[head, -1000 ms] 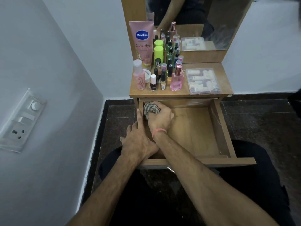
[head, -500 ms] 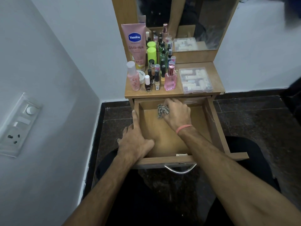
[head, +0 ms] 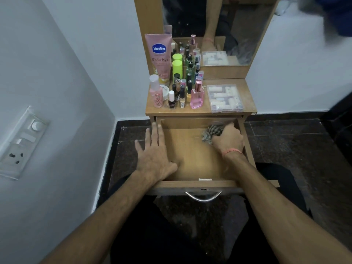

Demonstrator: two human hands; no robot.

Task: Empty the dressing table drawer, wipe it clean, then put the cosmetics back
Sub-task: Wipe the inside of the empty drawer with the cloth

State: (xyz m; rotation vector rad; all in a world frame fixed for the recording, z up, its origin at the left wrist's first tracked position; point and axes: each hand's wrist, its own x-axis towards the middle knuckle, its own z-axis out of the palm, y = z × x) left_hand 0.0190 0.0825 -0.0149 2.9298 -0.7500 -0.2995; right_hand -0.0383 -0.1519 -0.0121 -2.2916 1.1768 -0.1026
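The wooden drawer [head: 190,155] is pulled out and holds nothing but a checked cloth [head: 212,132]. My right hand [head: 227,139] presses that bunched cloth into the drawer's far right corner. My left hand [head: 155,155] lies flat on the drawer's left wall, fingers spread and pointing away. On the table top [head: 245,96] stand the cosmetics: a pink Vaseline tube [head: 159,56], a lime bottle [head: 177,68], a pink perfume bottle [head: 197,96], several nail polish bottles [head: 172,101] and a clear plastic box [head: 224,98] of small items.
A mirror [head: 219,25] rises behind the table top. A white wall with a switch and socket plate [head: 21,141] runs close on the left. Dark stone floor [head: 304,149] surrounds the table. The drawer's metal handle [head: 203,196] faces my lap.
My right hand has swept the cloth from the drawer's far left corner across the back to the far right corner. My left hand has stayed on the left wall.
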